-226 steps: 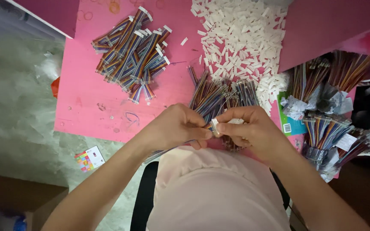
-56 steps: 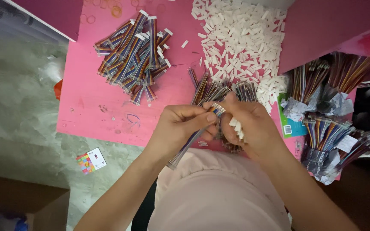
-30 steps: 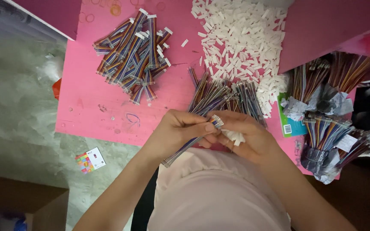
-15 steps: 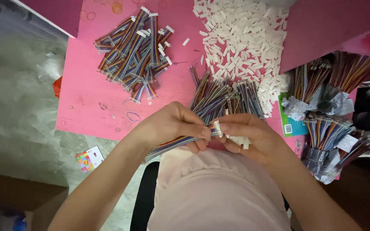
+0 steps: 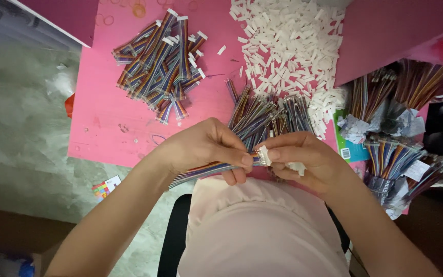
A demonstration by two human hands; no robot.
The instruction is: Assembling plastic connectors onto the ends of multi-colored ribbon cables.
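on the pink table [image 5: 108,133], both hands join ribbon cable [image 5: 206,170] and white connector [image 5: 264,155].

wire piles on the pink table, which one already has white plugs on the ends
The far-left pile: its wires end in white plugs. The middle pile by the hands has bare ends.

Your hands meet over the pink counter [image 5: 103,138].
Your left hand [image 5: 203,149] pinches a rainbow ribbon cable [image 5: 206,170]; your right hand [image 5: 303,161] presses a white connector [image 5: 264,155] onto its end.
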